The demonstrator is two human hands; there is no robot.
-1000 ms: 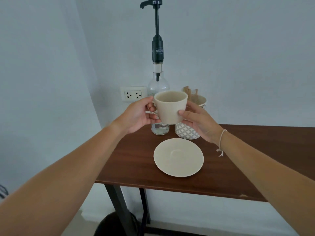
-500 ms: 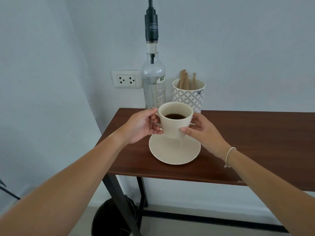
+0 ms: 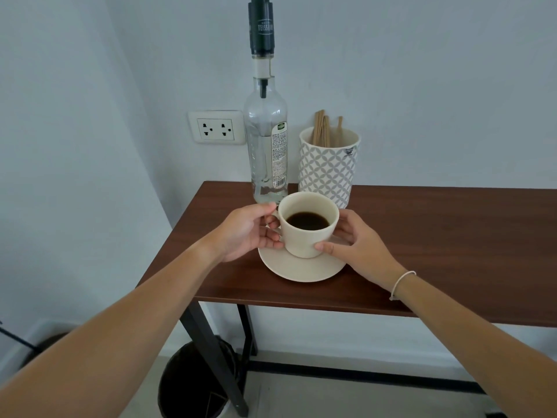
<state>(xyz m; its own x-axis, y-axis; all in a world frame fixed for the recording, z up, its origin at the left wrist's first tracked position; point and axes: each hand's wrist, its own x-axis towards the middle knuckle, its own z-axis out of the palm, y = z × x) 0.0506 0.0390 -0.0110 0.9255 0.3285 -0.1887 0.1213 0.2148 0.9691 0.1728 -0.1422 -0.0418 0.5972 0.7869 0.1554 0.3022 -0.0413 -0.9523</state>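
A cream cup (image 3: 304, 239) with dark coffee in it stands on a cream saucer (image 3: 301, 271) near the left front of the brown table (image 3: 437, 242). My left hand (image 3: 247, 233) grips the cup's handle on its left side, fingers curled round it. My right hand (image 3: 352, 245) cups the right side of the cup, thumb against its lower wall.
A clear bottle (image 3: 266, 146) with a tall black pump stands behind the cup. Right of it is a patterned holder (image 3: 327, 168) with wooden sticks. A wall socket (image 3: 215, 128) is at the left. A dark bin (image 3: 193, 384) sits under the table.
Both hands have lowered the cup from in front of the bottle down onto the saucer. The view has tilted down with them.
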